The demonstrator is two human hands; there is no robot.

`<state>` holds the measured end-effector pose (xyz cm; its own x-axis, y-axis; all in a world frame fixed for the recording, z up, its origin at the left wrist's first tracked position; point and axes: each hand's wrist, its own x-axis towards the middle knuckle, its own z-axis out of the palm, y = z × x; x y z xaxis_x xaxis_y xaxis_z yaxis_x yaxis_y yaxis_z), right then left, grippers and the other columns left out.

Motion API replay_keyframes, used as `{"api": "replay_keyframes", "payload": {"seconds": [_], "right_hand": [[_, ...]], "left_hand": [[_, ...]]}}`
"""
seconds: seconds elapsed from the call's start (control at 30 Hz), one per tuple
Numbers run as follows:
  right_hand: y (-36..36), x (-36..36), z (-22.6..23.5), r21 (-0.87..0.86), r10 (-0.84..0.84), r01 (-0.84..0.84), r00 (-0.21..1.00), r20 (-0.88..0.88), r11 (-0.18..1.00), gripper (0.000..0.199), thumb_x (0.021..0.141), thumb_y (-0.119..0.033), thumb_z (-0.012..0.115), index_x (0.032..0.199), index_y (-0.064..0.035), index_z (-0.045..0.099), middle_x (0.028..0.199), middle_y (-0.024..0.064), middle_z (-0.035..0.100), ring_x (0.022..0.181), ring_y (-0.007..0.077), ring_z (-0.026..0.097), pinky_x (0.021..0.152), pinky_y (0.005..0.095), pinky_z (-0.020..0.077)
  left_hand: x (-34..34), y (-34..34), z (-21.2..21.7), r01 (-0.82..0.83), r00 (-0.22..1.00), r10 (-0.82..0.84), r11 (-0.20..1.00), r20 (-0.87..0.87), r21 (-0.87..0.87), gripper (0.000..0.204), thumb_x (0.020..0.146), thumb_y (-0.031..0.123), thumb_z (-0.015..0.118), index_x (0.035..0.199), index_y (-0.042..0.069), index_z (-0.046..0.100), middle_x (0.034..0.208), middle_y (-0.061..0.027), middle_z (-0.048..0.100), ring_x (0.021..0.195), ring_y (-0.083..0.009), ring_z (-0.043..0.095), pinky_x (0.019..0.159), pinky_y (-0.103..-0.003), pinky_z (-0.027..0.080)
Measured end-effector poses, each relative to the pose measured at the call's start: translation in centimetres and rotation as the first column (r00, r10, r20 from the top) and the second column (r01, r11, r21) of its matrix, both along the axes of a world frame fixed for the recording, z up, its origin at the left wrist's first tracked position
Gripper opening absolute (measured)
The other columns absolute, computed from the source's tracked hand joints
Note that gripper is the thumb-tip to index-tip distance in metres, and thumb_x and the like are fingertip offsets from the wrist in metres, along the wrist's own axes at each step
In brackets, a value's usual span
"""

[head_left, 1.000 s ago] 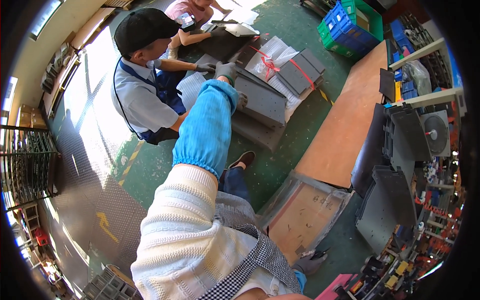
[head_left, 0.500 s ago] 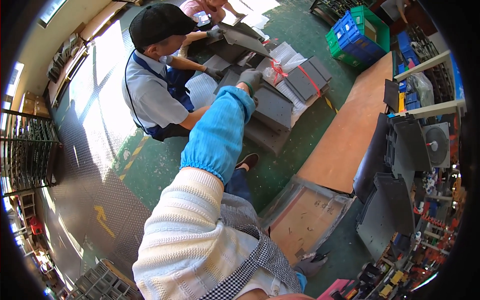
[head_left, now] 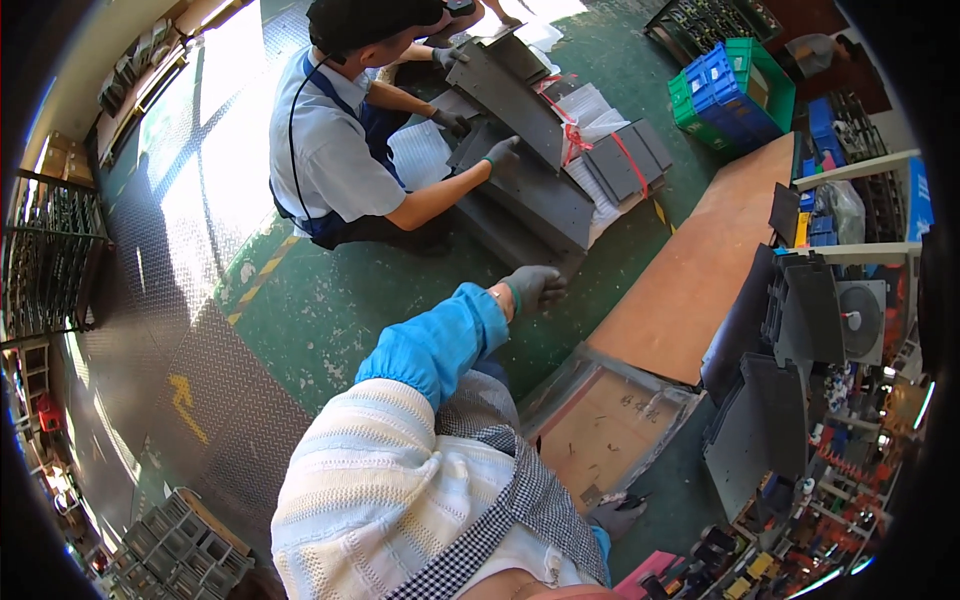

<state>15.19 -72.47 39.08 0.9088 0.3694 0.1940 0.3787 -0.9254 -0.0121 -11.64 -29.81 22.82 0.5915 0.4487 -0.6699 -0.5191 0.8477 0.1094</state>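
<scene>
My left hand wears a dark grey glove below a blue sleeve cover. It reaches over the green floor beside the near end of a stack of grey sheet-metal panels, fingers loosely stretched and nothing seen in them. Low in the picture, my right hand, also gloved, is closed on a small dark thing with a pointed end, too small to make out. A co-worker in a light shirt and black cap crouches at the panels, gloved hands on them. A larger tilted panel leans over the stack.
Red-strapped panels lie beyond the stack. Blue and green crates stand at the far right. A long brown board and a plastic-wrapped board lie on my right, beside upright grey panels. Another person is partly visible at the top.
My left hand has drawn back toward me, off the grey panels. The co-worker's near arm has come up, its gloved hand now on the stack. The tilted panel has shifted.
</scene>
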Motion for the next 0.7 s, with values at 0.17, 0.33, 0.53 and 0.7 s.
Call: {"api": "replay_keyframes", "payload": {"seconds": [0.17,0.33,0.53,0.7], "right_hand": [[-1.3,0.7,-1.0,0.036,0.026,-0.026,1.000,0.006,0.999,0.063,0.091,-0.024,0.064,0.144,-0.0055,0.036,0.118,0.0255,0.061,0.102,0.0432,0.062,0.085,0.0506,0.0499],[-1.2,1.1,-1.3,0.024,0.013,-0.013,1.000,0.010,1.000,0.064,0.090,-0.024,0.066,0.143,-0.0061,0.036,0.117,0.0252,0.061,0.102,0.0427,0.062,0.084,0.0504,0.0500],[-1.9,1.6,-1.4,-0.023,-0.025,0.025,1.000,0.015,0.999,0.063,0.088,-0.022,0.067,0.142,-0.0069,0.039,0.118,0.0244,0.061,0.104,0.0417,0.062,0.085,0.0498,0.0499],[-1.7,2.2,-1.7,0.056,0.008,-0.007,1.000,-0.023,0.998,0.062,0.087,-0.022,0.069,0.141,-0.0081,0.041,0.118,0.0230,0.062,0.105,0.0405,0.062,0.086,0.0496,0.0497]], "left_hand": [[-4.7,-6.7,-7.1,0.560,0.784,0.029,0.400,-0.621,0.725,0.011,0.094,0.018,0.056,0.092,0.009,0.062,0.087,-0.0074,0.065,0.084,-0.0243,0.065,0.068,-0.041,0.052],[-7.4,-11.4,-12.6,0.939,0.328,0.190,-0.174,-0.925,0.297,0.013,0.077,0.014,0.070,0.089,0.011,0.071,0.086,-0.0104,0.071,0.077,-0.0310,0.068,0.069,-0.044,0.055],[-7.4,-10.3,-12.6,0.987,0.137,-0.030,-0.082,-0.990,0.139,0.007,0.070,0.002,0.067,0.075,0.007,0.066,0.079,-0.0126,0.063,0.078,-0.0321,0.065,0.066,-0.039,0.053],[-6.3,-11.1,-13.5,0.930,0.345,-0.032,0.142,-0.938,0.338,0.009,0.071,0.006,0.067,0.080,0.007,0.069,0.083,-0.0131,0.066,0.081,-0.0319,0.066,0.069,-0.038,0.054]]}}
